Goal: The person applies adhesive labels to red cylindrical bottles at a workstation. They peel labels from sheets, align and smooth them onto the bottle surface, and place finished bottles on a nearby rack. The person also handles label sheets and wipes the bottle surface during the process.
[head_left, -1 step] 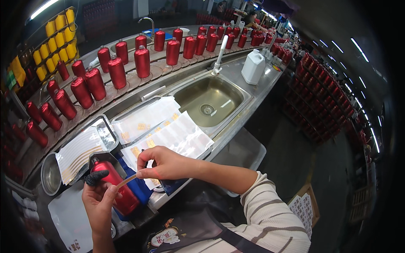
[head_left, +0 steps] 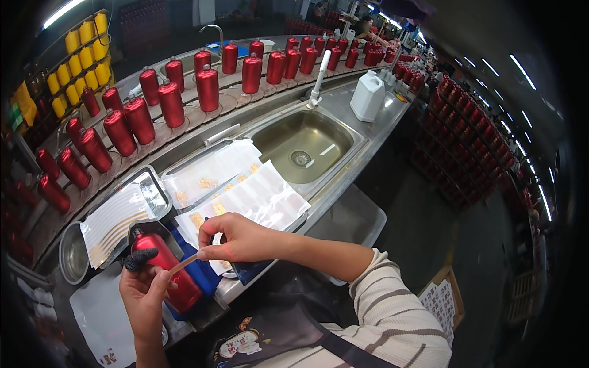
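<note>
Between my two hands stretches a narrow tan-gold decal strip [head_left: 183,264], held just over a glossy red bottle [head_left: 186,293]. My left hand [head_left: 142,300] is closed on the strip's lower end at the thumb; a dark cover wraps one of its fingers. My right hand [head_left: 248,239] pinches the upper end between thumb and fingertips. The bottle lies tilted in a dark holder beside a blue cloth [head_left: 205,273], partly hidden by my left hand. Close by, a white sheet [head_left: 113,227] carries similar strips, and another sheet [head_left: 270,195] bears gold decals.
Red bottles [head_left: 207,90] stand along a curved conveyor beyond the bench. A steel sink [head_left: 300,138] with a white spout [head_left: 319,76] and a white jug [head_left: 368,97] are to the right. A metal bowl [head_left: 75,254] sits left. Racks of red bottles [head_left: 460,135] stand farther right.
</note>
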A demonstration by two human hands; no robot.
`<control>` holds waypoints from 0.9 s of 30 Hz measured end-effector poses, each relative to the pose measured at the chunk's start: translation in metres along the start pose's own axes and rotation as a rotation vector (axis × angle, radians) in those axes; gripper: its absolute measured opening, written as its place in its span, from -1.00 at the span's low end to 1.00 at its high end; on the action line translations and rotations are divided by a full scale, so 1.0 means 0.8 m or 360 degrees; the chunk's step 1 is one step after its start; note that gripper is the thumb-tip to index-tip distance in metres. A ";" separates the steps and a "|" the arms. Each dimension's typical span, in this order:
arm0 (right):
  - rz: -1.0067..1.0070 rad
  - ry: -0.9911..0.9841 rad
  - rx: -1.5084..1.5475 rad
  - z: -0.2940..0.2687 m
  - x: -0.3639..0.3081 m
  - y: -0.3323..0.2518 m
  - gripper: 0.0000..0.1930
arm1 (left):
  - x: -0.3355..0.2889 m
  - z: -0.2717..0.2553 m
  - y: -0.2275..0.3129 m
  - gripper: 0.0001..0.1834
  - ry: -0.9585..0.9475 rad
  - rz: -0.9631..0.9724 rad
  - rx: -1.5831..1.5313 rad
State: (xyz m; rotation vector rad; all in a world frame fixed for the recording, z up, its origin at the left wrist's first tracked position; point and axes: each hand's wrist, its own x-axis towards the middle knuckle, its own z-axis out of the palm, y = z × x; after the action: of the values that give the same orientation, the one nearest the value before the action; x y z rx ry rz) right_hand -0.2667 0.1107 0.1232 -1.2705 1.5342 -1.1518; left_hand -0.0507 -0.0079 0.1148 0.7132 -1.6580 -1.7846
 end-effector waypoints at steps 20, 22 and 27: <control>-0.0002 -0.0053 -0.0297 0.060 -0.004 0.033 -0.78 | -0.057 -0.032 -0.053 -0.61 0.0177 -0.0145 -0.0090; 0.0164 -0.0109 -0.0091 0.073 -0.007 0.037 -0.82 | -0.071 -0.034 -0.057 -0.58 0.0220 -0.0168 -0.0049; 0.0282 -0.0134 -0.0221 0.104 -0.017 0.039 -0.83 | -0.109 -0.047 -0.077 -0.56 0.0252 -0.0284 -0.0048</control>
State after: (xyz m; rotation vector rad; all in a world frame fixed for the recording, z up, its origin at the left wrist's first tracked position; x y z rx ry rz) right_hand -0.1922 0.1140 0.0730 -1.2295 1.6505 -0.8818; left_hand 0.0319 0.0334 0.0494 0.9894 -1.4997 -1.8184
